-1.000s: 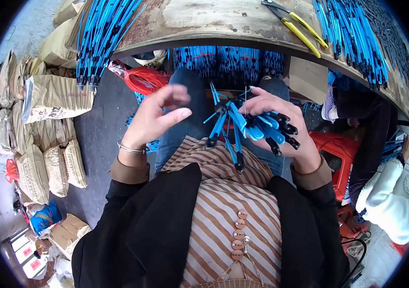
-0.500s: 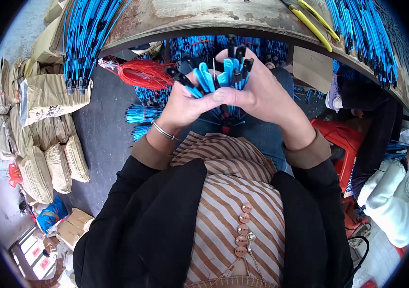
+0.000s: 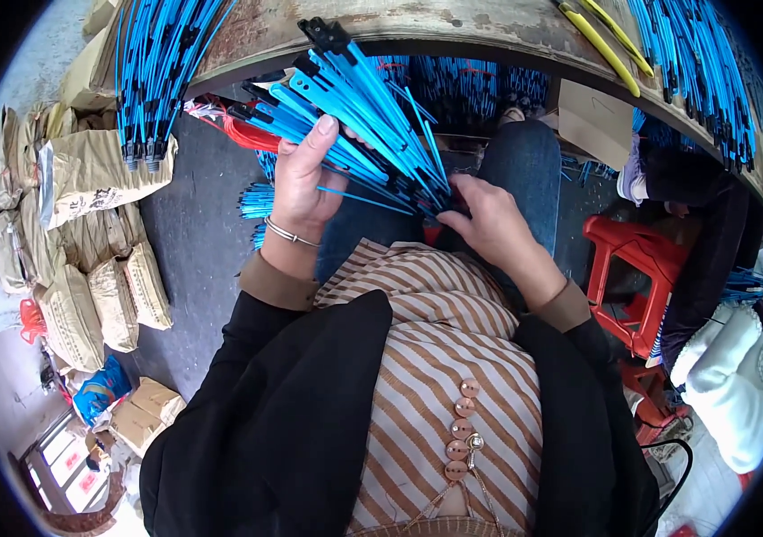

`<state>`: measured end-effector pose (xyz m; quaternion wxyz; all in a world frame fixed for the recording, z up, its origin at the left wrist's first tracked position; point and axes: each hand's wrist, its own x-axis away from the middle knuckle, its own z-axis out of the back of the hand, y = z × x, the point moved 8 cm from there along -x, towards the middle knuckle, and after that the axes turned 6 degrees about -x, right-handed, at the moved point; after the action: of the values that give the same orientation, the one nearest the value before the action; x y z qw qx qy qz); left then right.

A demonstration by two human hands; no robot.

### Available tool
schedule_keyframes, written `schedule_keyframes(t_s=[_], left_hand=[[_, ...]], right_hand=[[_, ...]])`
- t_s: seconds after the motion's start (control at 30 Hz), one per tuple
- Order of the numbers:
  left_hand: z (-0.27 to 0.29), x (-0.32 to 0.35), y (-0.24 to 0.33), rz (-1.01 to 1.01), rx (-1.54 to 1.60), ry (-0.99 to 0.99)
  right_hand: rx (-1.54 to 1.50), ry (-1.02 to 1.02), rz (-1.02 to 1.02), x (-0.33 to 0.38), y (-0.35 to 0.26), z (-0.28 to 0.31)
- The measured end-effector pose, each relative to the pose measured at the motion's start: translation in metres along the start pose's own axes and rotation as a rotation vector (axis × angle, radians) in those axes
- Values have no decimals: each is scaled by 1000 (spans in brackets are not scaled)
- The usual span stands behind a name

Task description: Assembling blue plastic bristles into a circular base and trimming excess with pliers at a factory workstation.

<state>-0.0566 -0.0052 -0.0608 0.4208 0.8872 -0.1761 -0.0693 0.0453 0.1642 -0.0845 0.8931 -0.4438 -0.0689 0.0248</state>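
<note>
A fanned bundle of thin blue rods with black ends (image 3: 372,116) leans up and to the left above my lap. My left hand (image 3: 303,183) grips it along its left side, thumb laid over the rods. At the lower, gathered end my right hand (image 3: 495,222) is closed around the black tips; its fingertips are partly hidden. One rod pokes out loosely below the others, beside my left wrist. Behind my left hand, part of a hank of red cord (image 3: 250,134) shows.
On the wooden table (image 3: 453,22) ahead lie yellow-handled pliers (image 3: 601,45) and more blue rods at left (image 3: 153,89) and right (image 3: 694,80). Further bundles stand underneath. Paper sacks (image 3: 68,304) are stacked left. A red stool (image 3: 636,277) and another person's legs (image 3: 708,224) are at right.
The bundle has tipped from upright, seen end-on, to a slant toward the upper left. My right hand has moved down from the top to its lower end; my left hand still holds its side.
</note>
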Motion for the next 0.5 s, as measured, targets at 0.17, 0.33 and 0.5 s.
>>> schedule_keyframes(t_s=[0.17, 0.33, 0.5], left_hand=[[1, 4, 2, 20, -49, 82], [37, 14, 15, -120, -11, 224], [42, 5, 30, -124, 238, -141]], right_hand=[[17, -120, 156, 10, -5, 4], [272, 104, 126, 32, -28, 78], [226, 291, 269, 46, -47, 84]])
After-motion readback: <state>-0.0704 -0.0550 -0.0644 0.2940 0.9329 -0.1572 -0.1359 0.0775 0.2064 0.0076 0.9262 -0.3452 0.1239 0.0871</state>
